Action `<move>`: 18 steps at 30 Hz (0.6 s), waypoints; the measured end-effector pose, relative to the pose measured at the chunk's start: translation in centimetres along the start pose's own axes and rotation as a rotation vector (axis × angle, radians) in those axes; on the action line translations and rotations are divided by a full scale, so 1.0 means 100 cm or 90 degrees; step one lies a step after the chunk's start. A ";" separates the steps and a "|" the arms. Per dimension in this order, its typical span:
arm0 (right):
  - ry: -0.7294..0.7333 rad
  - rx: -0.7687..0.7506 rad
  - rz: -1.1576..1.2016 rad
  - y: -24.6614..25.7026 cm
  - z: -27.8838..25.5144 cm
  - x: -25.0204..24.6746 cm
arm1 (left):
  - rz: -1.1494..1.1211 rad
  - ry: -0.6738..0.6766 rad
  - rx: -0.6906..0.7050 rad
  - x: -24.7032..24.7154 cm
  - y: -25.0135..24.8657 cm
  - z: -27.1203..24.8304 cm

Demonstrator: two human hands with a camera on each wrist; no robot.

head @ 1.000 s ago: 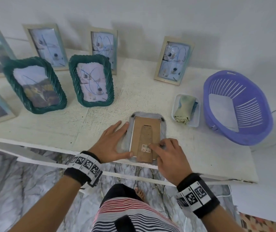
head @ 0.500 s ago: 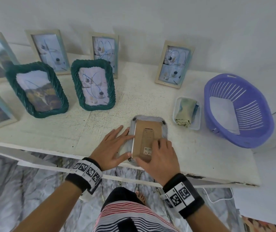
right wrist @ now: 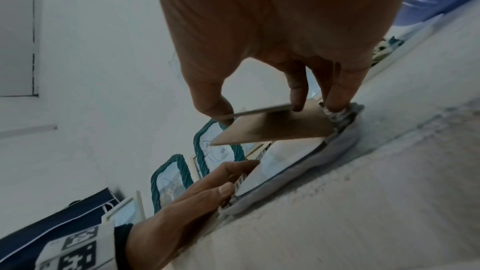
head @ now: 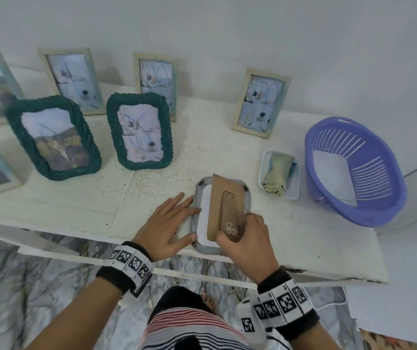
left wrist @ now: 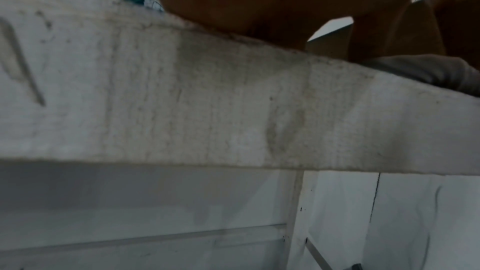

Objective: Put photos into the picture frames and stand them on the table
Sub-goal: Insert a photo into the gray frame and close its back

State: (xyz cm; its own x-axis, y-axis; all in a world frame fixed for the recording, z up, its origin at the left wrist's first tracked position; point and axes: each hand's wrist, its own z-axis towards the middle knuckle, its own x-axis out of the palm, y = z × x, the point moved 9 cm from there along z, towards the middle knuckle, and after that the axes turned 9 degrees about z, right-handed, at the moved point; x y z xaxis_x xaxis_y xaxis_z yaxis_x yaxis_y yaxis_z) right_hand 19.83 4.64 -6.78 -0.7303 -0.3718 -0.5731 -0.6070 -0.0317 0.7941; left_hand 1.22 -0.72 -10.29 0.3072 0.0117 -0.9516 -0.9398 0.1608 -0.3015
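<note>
A grey woven picture frame lies face down near the front edge of the white table. My right hand pinches its brown cardboard backing by the near end and holds it tilted, left edge raised. Below the backing a white sheet shows inside the frame. My left hand lies flat, with straight fingers against the frame's left rim. In the right wrist view, thumb and fingers grip the backing above the frame. The left wrist view shows mostly the table's front edge.
Two green woven frames and several pale wooden frames stand with photos along the back and left. A small white tray with a folded cloth and a purple basket holding white sheets sit to the right.
The backing lay flat in the frame before; my right hand has now lifted its left edge, uncovering the white sheet. The left hand stays on the frame's left rim.
</note>
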 end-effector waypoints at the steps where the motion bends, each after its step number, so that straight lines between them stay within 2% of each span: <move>1: -0.009 0.003 0.023 -0.002 -0.001 -0.003 | 0.000 -0.002 0.001 0.000 0.000 0.000; 8: -0.063 0.037 0.158 -0.018 -0.018 -0.034 | 0.000 -0.013 -0.001 0.001 0.001 0.000; 13: -0.095 0.041 -0.013 -0.046 -0.035 -0.078 | -0.005 -0.025 0.000 0.003 0.003 -0.001; 18: -0.090 0.076 -0.220 -0.081 -0.049 -0.092 | -0.012 -0.038 0.002 0.003 0.002 0.000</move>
State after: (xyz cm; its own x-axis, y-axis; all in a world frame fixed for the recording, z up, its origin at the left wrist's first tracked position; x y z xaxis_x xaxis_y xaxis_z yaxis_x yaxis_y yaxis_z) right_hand 32.96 3.74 -6.94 -0.5071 -0.2263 -0.8317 -0.8509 -0.0219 0.5248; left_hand 1.11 -0.69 -10.62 0.3337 0.0678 -0.9402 -0.9331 0.1653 -0.3193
